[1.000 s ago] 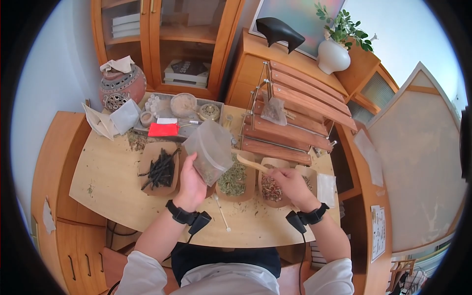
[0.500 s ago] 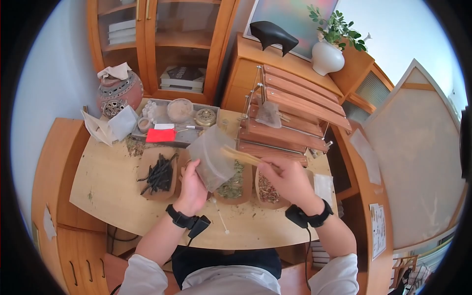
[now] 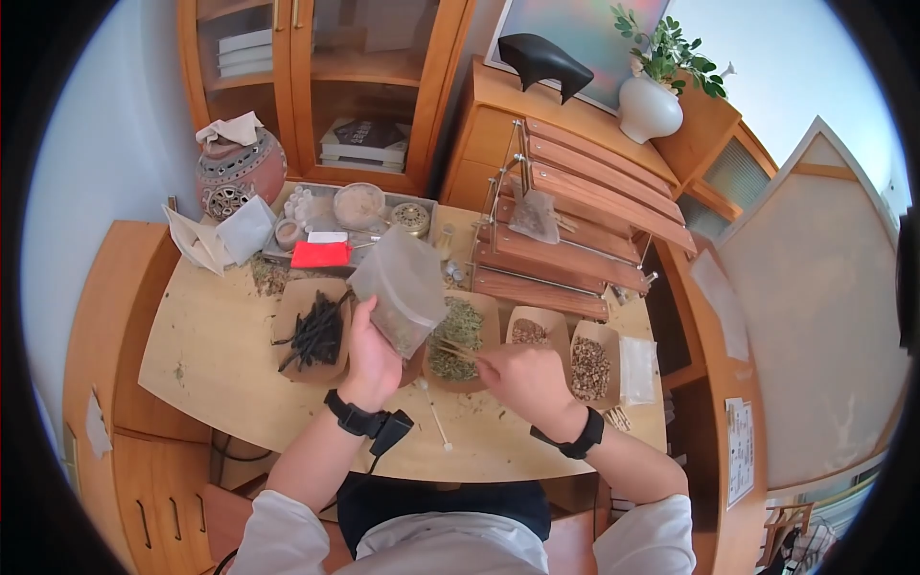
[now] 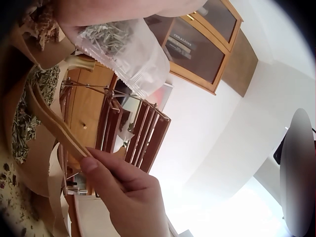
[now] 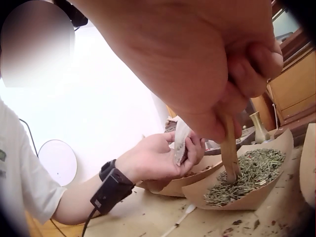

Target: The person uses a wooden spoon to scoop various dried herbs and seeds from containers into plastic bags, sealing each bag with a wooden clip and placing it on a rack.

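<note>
My left hand [image 3: 372, 362] holds a clear plastic zip bag [image 3: 401, 283] tilted over the table. Dried green herb shows inside the bag [image 4: 143, 59] in the left wrist view. Between thumb and fingers, my right hand [image 3: 533, 383] pinches wooden tongs [image 4: 59, 126]. Their tips are down in the chopped green herb [image 5: 252, 170], which fills a brown paper tray [image 3: 488, 321]. The right wrist view shows the tongs upright in the herb, close beside the left hand.
Left of the bag is a paper tray of dark sticks [image 3: 316, 331]; right are trays of reddish bits [image 3: 529, 333] and brown pieces [image 3: 590, 369]. A white-tipped stick [image 3: 436, 417] lies in front. Behind stand a grey tray [image 3: 278, 257] and a wooden slatted rack [image 3: 565, 259].
My right hand brought the tongs to the bag, then down into the green herb, uncovering the reddish tray. The left hand keeps holding the bag in nearly the same place.
</note>
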{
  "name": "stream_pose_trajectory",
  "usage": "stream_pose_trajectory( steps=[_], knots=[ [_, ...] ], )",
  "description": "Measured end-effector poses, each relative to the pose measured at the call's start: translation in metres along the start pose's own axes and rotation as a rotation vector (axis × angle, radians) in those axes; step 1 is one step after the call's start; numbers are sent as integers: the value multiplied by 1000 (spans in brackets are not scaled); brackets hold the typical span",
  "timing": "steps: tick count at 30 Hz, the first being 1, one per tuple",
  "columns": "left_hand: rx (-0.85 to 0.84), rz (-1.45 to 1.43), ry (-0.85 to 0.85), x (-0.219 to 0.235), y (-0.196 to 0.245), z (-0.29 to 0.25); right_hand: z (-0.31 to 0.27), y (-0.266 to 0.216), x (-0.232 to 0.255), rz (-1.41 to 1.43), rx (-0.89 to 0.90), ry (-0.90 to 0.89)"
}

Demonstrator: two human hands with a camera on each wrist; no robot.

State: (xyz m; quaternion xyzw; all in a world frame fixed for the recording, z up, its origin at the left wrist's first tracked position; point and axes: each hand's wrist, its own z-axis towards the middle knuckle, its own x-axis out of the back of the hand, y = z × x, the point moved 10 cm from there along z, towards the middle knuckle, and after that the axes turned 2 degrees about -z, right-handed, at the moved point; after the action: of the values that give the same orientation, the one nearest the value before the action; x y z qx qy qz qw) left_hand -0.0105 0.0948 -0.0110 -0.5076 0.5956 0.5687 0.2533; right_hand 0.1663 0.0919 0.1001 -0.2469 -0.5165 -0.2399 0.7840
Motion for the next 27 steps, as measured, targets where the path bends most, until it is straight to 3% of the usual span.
stream_pose_trajectory(
  steps=[3, 9, 12, 15, 18, 21, 24, 27],
  knots=[
    [-3, -1, 10, -2, 1, -1, 0, 21, -3, -97, -127, -150],
    [-5, 25, 13, -8, 1, -6, 17, 12, 0, -5, -77, 36],
    [10, 22, 10, -6, -1, -4, 15, 14, -8, -59, -35, 19],
    [9, 22, 10, -6, 0, -4, 8, 37, 0, -57, -172, -96],
    [4, 22, -3, -10, 1, -7, -6, 74, 13, 111, -452, -189],
    [6, 20, -16, -9, 1, -7, -16, 99, 19, 125, -566, -230],
    [7, 14, -38, -7, -1, -4, -21, 117, -6, 231, -638, -380],
    [0, 13, -20, -7, -1, -3, -21, 117, -32, 438, -638, -418]
  ],
)
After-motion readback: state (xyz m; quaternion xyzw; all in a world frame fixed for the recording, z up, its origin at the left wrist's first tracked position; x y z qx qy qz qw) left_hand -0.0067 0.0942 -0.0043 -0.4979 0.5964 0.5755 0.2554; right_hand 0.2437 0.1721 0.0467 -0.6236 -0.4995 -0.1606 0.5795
